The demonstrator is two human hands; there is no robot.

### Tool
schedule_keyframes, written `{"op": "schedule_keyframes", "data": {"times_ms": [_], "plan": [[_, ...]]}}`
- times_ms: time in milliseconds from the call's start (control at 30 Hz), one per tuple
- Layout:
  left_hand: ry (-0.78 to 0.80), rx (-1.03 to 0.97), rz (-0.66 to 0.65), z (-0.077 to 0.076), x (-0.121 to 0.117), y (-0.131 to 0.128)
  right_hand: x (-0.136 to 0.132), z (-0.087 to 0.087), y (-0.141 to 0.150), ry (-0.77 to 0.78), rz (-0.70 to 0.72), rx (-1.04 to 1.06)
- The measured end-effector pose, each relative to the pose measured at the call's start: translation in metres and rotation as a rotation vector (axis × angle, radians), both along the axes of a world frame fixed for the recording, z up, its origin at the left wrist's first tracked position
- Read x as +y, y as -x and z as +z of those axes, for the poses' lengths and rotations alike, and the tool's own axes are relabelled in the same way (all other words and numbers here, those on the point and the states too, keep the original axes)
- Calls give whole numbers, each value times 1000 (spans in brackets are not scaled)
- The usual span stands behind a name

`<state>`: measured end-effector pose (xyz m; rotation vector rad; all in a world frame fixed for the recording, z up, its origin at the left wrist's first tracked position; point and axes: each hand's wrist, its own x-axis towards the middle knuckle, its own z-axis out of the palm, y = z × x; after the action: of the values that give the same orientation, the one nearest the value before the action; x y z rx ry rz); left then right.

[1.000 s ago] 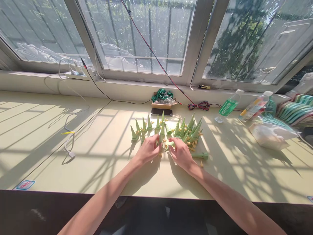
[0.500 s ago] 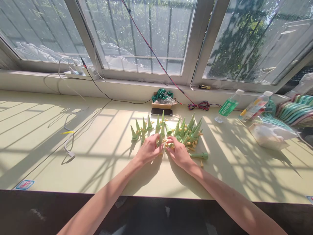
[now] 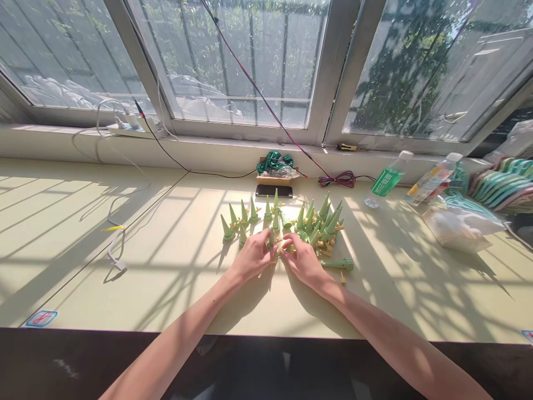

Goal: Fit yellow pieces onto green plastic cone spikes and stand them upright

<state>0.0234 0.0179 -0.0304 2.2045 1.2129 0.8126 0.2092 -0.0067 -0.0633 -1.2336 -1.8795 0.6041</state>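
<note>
Between the thumb and fingers of my left hand (image 3: pixel 253 256) is a green plastic watering spike (image 3: pixel 272 239), tip up and partly covered. My right hand (image 3: pixel 306 260) is closed close beside it, its fingertips pinching at a small yellow valve (image 3: pixel 280 240), largely hidden. Several more green cone-shaped spikes (image 3: pixel 253 211) stand beyond my hands. To the right, more spikes (image 3: pixel 333 223) are bunched together, some leaning, with small yellow valves (image 3: pixel 327 248) among them. One green spike (image 3: pixel 339 264) lies on its side by my right wrist, with a loose yellow valve (image 3: pixel 342 278) below it.
A dark phone (image 3: pixel 273 191) lies before a small box (image 3: pixel 277 179) of green material. Two bottles (image 3: pixel 387 180) (image 3: pixel 435 180) lean at right near a white packet (image 3: pixel 458 228). A white cable (image 3: pixel 116 258) rests on the table (image 3: pixel 175 300) at left. Windows rise behind.
The view has shifted very slightly. Both hands stay at the same spot over the spikes, with hardly any visible finger movement.
</note>
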Motion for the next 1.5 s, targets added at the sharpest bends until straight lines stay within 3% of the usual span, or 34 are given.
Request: {"op": "schedule_keyframes", "data": {"times_ms": [333, 767, 1067, 1500], "plan": [[-23, 15, 6, 0, 2, 1, 0, 0, -1, -50, -10, -100], [-27, -13, 36, -5, 3, 0, -5, 10, 1, -294, -62, 89], [65, -183, 21, -2, 3, 0, -5, 15, 0, -267, -161, 120], [184, -338, -60, 1, 3, -2, -5, 13, 1, -244, -144, 139]]}}
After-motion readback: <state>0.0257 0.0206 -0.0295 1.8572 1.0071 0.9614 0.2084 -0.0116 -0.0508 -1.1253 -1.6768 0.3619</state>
